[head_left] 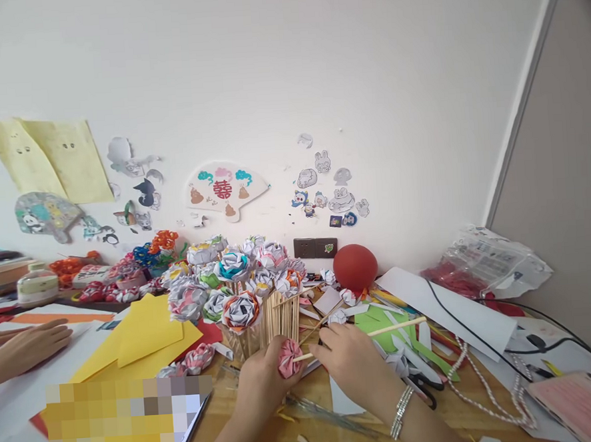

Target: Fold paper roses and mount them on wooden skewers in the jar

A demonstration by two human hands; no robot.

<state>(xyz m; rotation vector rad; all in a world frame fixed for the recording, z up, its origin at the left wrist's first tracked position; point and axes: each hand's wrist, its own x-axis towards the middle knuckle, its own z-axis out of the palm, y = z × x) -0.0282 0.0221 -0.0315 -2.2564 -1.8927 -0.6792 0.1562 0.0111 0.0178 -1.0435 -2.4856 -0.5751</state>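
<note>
My left hand (pixel 261 380) is closed around a pink folded-paper flower (pixel 289 357), held low over the table. In my right hand (pixel 350 356) is a pale wooden stick (pixel 397 327). One end of the stick meets the flower; whether it goes inside I cannot tell. The other end points up to the right. Just beyond my left hand stands a bundle of wooden sticks (pixel 281 318). Beside it is a cluster of finished paper flowers (pixel 241 311) on sticks. Thin wires (pixel 332 415) lie on the table below my hands.
Another person's hand (pixel 37 347) rests on white paper at the left, near yellow sheets (pixel 152 330). Green paper scraps (pixel 382 326), black-handled scissors (pixel 425 380) and a beaded cord (pixel 491 399) lie to the right. A red balloon (pixel 355 268) sits by the wall, and a phone (pixel 580 404) at the right edge.
</note>
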